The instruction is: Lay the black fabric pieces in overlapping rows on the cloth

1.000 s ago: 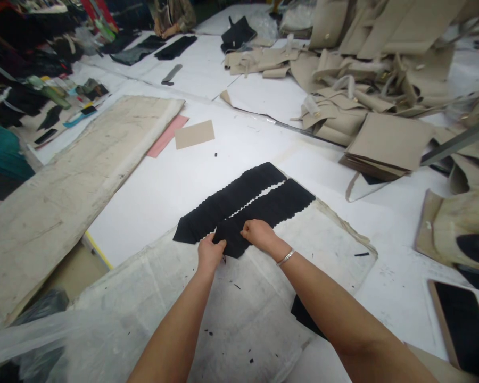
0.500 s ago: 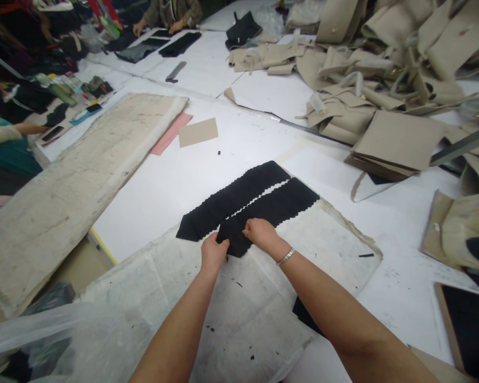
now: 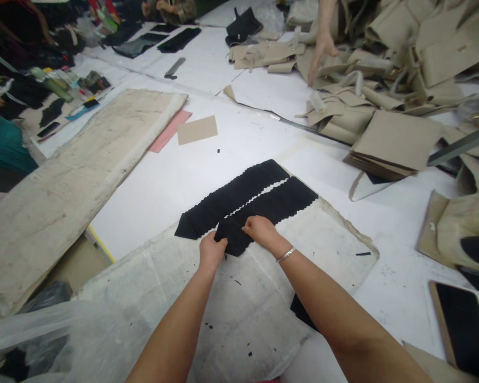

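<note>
Two rows of overlapping black pieces with pointed ends lie side by side on a stained pale board point(image 3: 263, 303). My left hand point(image 3: 213, 249) pinches the near left edge of the end black piece point(image 3: 233, 236) in the nearer row, thumb on top. Above that same row my right hand point(image 3: 260, 232) is closed, thumb and fingertips pressed together at the black surface; whatever they hold, if anything, is too small to make out. Behind both hands runs the farther row of black pieces point(image 3: 231, 197), touched by neither.
A heap of beige bag parts point(image 3: 351, 90) and a stack of beige panels point(image 3: 395, 141) occupy the right. A co-worker's hand point(image 3: 322, 53) hangs over the heap. A phone point(image 3: 461, 324) lies at lower right, a long worn board point(image 3: 83, 175) at left, and a beige card point(image 3: 197, 130) beyond the rows.
A co-worker's hand has come into view over the beige heap. At far left, another person's arm has drawn back. My own hands have hardly moved.
</note>
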### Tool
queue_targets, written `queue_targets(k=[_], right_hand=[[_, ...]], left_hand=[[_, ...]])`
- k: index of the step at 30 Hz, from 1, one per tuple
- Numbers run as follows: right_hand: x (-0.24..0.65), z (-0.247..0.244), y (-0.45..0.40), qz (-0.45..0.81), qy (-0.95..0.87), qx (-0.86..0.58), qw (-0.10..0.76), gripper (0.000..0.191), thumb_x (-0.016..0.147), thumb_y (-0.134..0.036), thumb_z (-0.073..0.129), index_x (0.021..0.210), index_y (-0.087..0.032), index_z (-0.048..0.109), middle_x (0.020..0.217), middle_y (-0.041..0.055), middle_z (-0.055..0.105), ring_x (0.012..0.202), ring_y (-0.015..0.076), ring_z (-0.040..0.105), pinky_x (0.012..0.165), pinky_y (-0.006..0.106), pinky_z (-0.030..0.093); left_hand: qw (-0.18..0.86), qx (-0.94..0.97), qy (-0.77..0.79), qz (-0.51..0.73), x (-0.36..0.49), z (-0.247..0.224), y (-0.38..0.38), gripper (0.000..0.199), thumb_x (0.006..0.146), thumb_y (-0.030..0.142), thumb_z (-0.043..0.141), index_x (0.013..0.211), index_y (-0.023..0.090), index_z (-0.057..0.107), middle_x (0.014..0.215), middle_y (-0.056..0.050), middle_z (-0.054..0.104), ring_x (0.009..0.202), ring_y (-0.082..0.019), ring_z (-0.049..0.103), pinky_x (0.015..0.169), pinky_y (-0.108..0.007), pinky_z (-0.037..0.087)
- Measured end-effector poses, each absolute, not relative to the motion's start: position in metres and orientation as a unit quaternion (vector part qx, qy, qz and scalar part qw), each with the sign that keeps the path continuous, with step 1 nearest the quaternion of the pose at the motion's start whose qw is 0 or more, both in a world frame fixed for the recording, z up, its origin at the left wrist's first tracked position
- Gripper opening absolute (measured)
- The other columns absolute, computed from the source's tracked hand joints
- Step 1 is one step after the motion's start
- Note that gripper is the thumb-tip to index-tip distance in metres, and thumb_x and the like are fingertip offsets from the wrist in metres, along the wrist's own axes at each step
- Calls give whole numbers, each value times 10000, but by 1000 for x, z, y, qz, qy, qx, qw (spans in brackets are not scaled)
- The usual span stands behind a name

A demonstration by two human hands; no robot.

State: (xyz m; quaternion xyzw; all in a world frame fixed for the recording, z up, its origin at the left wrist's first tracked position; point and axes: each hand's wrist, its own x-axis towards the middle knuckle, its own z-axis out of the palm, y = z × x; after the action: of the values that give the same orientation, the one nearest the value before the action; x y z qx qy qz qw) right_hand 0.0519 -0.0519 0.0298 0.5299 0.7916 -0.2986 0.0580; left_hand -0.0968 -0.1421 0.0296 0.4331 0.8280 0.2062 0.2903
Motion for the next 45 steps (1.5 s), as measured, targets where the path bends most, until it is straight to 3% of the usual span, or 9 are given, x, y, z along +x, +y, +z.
queue_targets(k=[15,25,34,45], right_hand=[[46,37,-57,-273,794,537,83,171,792,-312,524,846,-174,610,876,72,646,815,180,583,658,247,381],[45,38,-60,-257,834,486,38,134,786,-198,490,865,-187,598,891,50,633,817,157,562,684,233,357],[30,46,-71,-251,818,510,86,205,796,-322,534,904,-164,605,935,92,648,890,193,586,722,255,410],[13,43,-82,-224,804,547,69,191,792,-211,479,925,-149,602,964,133,623,880,218,601,717,285,432]], left_hand=[[284,433,832,200,-103,30,-147,212,678,266,566,840,163,654,735,-32,646,687,-166,579,628,-239,417],[278,430,838,189,-101,34,-146,202,679,262,562,824,157,654,709,-34,635,667,-164,569,621,-241,409],[240,470,836,150,-98,32,-145,218,697,236,538,876,164,640,810,-56,654,782,-186,593,684,-246,416],[220,492,834,115,-96,33,-146,226,711,240,527,901,152,611,847,-88,644,833,-210,592,708,-262,410]])
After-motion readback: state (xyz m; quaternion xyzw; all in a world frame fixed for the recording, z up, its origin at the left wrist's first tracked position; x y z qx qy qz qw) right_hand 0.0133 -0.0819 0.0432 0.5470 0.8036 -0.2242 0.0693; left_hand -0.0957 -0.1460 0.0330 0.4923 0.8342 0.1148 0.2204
